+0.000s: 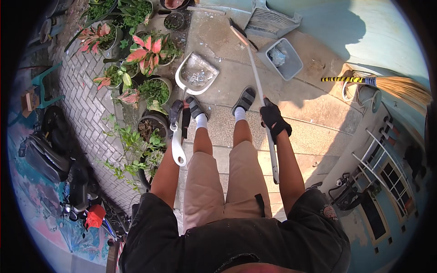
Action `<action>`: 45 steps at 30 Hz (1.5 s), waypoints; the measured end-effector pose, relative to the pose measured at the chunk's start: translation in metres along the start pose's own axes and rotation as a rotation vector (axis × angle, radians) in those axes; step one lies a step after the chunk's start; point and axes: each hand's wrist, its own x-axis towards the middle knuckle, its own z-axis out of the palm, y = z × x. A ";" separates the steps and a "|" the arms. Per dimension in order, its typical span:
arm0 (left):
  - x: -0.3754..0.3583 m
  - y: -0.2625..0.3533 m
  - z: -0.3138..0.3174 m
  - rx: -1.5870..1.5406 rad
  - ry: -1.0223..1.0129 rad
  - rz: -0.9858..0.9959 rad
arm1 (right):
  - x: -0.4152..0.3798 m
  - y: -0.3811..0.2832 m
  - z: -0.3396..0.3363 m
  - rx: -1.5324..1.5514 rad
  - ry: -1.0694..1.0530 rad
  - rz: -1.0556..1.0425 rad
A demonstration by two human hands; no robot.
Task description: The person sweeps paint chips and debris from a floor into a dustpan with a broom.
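My left hand [178, 114], in a dark fingerless glove, is closed round the handle of a long-handled dustpan [182, 81]. The handle's white looped end [180, 154] sticks out below my fist. Grey-white debris [199, 75] lies in the pan, which is just beyond my left foot. In my right hand [274, 120], also gloved, is the pale pole of a broom [256, 68]. It slants up and leftward to the dark-bristled broom head [242, 35] at the floor, near the grey bin.
A grey bin [296, 68] with pale litter inside stands right of the broom head. Behind it is a ridged, dusty plastic piece [272, 22]. Potted plants [148, 54] line the left side. A straw broom [396, 86] leans at right; a motorbike [50, 150] is at left.
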 end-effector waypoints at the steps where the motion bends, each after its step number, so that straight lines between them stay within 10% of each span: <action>1: -0.010 -0.008 0.001 0.129 0.005 -0.071 | 0.009 -0.001 0.003 0.000 0.000 0.002; 5: -0.032 -0.021 0.017 -0.103 -0.025 0.015 | 0.053 0.024 0.031 -0.229 -0.098 -0.060; 6: -0.037 -0.045 0.025 -0.466 -0.045 -0.401 | 0.051 0.030 0.042 -0.258 -0.111 -0.047; 13: -0.030 0.011 0.015 -0.100 -0.142 -0.114 | -0.009 0.054 0.047 -0.169 -0.464 0.183; 27: -0.046 -0.044 0.018 -0.497 -0.015 -0.354 | 0.020 0.012 0.064 -0.075 -0.125 -0.027; 36: -0.044 -0.040 0.018 -0.567 -0.028 -0.434 | -0.011 0.048 0.069 -0.011 -0.503 0.322; 45: -0.051 -0.023 0.019 -0.576 -0.036 -0.473 | 0.030 0.017 0.095 -0.527 -0.180 -0.160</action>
